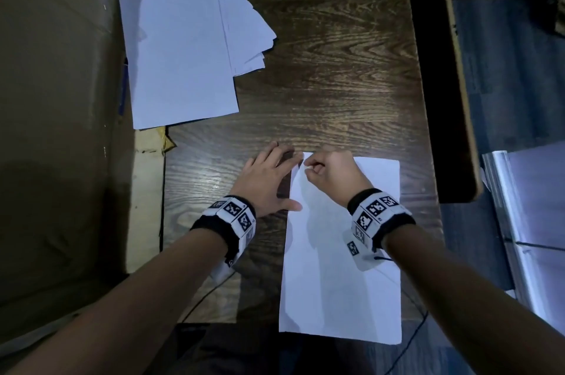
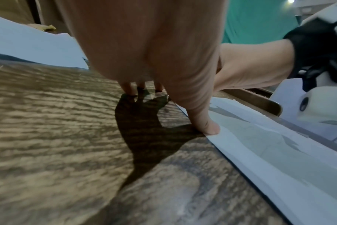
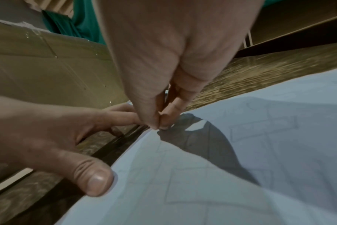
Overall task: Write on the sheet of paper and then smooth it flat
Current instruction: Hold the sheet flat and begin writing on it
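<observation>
**Hands meet at the corner of a sheet on a wooden table**

While the left hand (image 1: 266, 179) lies spread and flat on the dark wood-grain table (image 1: 330, 75), its thumb reaching onto the left edge of the sheet of paper (image 1: 342, 276), the right hand (image 1: 331, 174) curls its fingers over the sheet's far left corner, as seen from the head camera. The sheet lies lengthwise on the near right part of the table, its near edge at the table's front. A loose stack of papers (image 1: 180, 47) sits well apart at the far left, partly over a cardboard box (image 1: 55, 99). Both wrists wear bands with black-and-white markers.

From the left wrist, the left hand (image 2: 144, 45) shows fingers straight, tips touching the wood, and the thumb (image 2: 208, 126) pressing down on the very edge of the sheet of paper (image 2: 269, 152), which bows slightly upward beside it. The right hand (image 2: 256, 68) shows beyond.

From the right wrist, the right hand (image 3: 175, 53) has thumb and forefinger pressed together in a pinch at the corner of the sheet of paper (image 3: 202, 190); whether the paper sits between them cannot be told. Faint pencil lines and boxes mark the sheet. The left hand (image 3: 38, 137) rests beside it, thumb on the paper's edge.
</observation>
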`<control>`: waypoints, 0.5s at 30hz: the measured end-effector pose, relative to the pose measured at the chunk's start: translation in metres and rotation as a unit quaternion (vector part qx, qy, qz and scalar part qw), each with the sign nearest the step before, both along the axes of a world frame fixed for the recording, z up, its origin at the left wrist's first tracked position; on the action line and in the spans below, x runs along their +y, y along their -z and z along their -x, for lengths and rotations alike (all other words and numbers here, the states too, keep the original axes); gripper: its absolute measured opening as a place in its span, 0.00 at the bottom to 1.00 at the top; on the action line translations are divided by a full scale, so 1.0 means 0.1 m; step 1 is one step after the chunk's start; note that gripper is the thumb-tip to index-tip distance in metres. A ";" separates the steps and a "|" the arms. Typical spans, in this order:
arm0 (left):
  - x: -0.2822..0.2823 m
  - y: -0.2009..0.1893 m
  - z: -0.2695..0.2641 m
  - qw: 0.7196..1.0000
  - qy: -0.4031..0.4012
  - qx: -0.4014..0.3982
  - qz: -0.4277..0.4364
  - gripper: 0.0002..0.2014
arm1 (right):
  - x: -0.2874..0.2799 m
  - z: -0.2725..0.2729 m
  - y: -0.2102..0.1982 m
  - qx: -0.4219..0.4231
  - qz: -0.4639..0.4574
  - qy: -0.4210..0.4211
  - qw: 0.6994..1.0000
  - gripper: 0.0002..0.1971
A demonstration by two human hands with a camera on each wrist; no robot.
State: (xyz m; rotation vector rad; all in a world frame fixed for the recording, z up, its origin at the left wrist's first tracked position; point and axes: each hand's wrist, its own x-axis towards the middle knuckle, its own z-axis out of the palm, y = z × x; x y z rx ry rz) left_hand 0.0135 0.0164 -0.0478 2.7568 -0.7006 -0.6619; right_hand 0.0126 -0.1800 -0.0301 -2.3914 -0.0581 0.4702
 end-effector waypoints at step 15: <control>0.04 -0.05 -0.03 0.997 0.044 -0.035 -0.042 0.55 | 0.09 0.06 -0.01 -0.039 0.011 0.004 0.999 0.06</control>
